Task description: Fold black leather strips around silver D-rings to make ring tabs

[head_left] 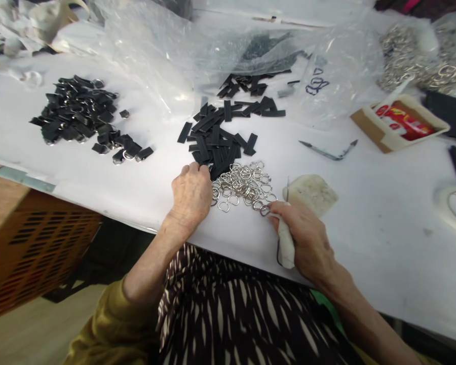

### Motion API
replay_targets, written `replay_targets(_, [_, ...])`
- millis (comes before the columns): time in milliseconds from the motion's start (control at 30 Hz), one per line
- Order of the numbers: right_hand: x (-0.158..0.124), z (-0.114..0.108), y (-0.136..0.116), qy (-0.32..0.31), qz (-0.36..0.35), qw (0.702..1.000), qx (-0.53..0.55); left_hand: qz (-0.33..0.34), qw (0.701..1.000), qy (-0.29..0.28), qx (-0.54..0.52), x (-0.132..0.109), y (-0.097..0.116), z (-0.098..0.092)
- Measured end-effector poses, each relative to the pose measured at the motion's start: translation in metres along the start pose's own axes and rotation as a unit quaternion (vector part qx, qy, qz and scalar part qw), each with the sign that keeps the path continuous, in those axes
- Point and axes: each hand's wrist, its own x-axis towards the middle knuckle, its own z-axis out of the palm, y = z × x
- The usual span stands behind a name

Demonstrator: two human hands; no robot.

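Observation:
My left hand (192, 195) is closed at the near edge of a pile of black fabric strips (213, 134). Its fingertips are hidden, so what they pinch, if anything, does not show. To its right lies a heap of silver D-rings (245, 182). At the heap's near right edge, my right hand (307, 233) pinches a metal D-ring (265, 210) between thumb and forefinger. A tool with a white-wrapped handle (287, 248) is also gripped in that hand, its thin tip pointing away from me. Beside the hand sits a flat off-white block (311, 192).
Black strips looped through rings (76, 111) are piled on the left. Clear plastic bags (152, 56) lie across the back. On the right are thread snips (330, 152), a small open box (399, 124), bagged rings (406, 61) and a tape roll (454, 208). An orange crate (41, 243) stands below left.

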Motion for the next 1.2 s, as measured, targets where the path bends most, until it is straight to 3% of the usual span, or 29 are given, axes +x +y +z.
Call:
replay_targets(133, [-0.001, 0.003, 0.000, -0.013, -0.063, 0.995, -0.081, -0.018, 0.989, 0.026, -0.147, -0.005, -0.007, -0.001])
replay_targets(233, [-0.001, 0.008, 0.001, -0.014, -0.105, 0.985, -0.134, -0.058, 0.947, 0.037, -0.313, -0.016, -0.014, -0.008])
replay_targets(333, [0.002, 0.011, 0.004, -0.014, -0.136, 0.979, -0.152, -0.104, 0.881, -0.020, -0.462, -0.032, -0.015, -0.014])
replay_targets(533, [0.005, 0.013, 0.010, -0.002, -0.133, 0.984, -0.115, -0.190, 0.693, -0.156, -0.678, -0.059, 0.004, -0.013])
replay_targets(600, [0.004, 0.015, 0.011, 0.020, -0.109, 0.989, -0.095, -0.205, 0.657, -0.192, -0.700, -0.065, 0.013, -0.012])
replay_targets(700, [0.005, 0.016, 0.009, 0.044, -0.083, 0.993, -0.075, -0.206, 0.624, -0.223, -0.720, -0.071, 0.021, -0.009])
replay_targets(800, [0.009, 0.010, -0.001, 0.062, -0.038, 0.997, -0.013, -0.205, 0.620, -0.240, -0.718, -0.073, 0.024, -0.007])
replay_targets(933, [0.017, 0.000, -0.019, 0.067, 0.036, 0.993, 0.094, -0.196, 0.649, -0.241, -0.694, -0.076, 0.030, -0.007])
replay_targets(1200, [0.026, 0.006, -0.035, 0.057, -0.108, 0.992, 0.011, -0.111, 0.749, -0.211, -0.618, -0.085, 0.033, -0.002])
